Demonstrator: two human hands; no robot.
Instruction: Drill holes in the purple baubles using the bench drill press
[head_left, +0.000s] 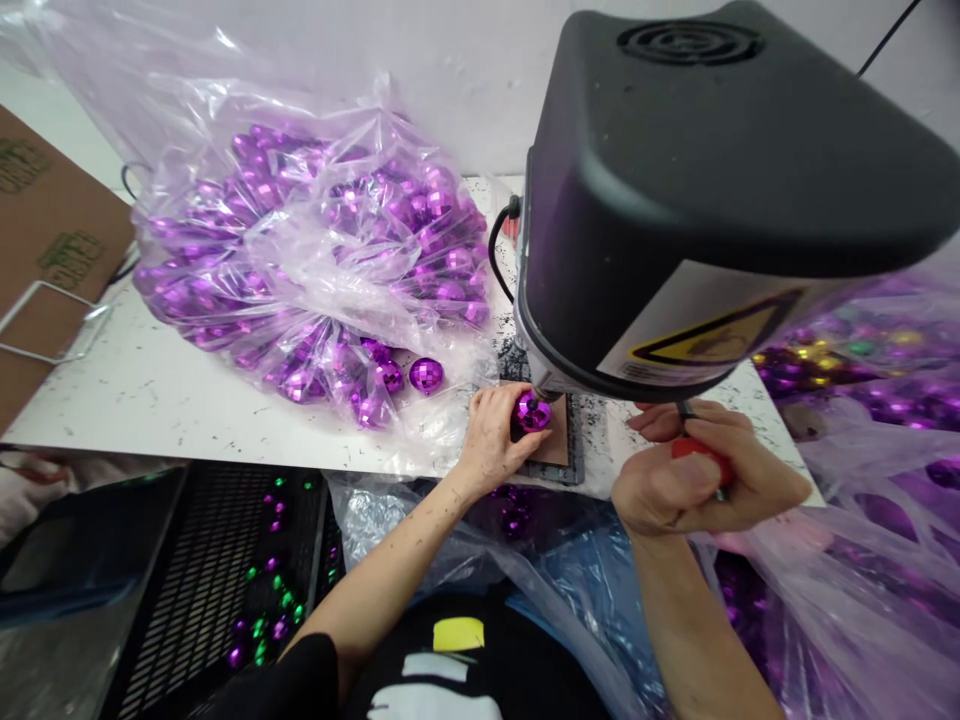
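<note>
Left hand (491, 430) grips purple faceted ball (532, 411), seated on small dark plate (559, 450) directly under black machine head (705, 190). Right hand (694, 475) closed around red handle (701, 455) at 3 o'clock from ball. Clear bag of purple balls (315, 270) on white table (150, 390) at 10 o'clock. Loose purple ball (426, 375) lies at bag edge. Black crate (217, 570) at 7 o'clock holds green and purple balls. Cardboard box (45, 240) at 9 o'clock.

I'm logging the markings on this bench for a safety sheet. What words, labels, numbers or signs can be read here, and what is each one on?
No text can be quoted.
Machine: white label with a yellow triangular warning sign; its small print is too blurred to read.
Cardboard box: two green printed marks, too blurred to read.
Dark garment: yellow patch, no lettering visible.
</note>
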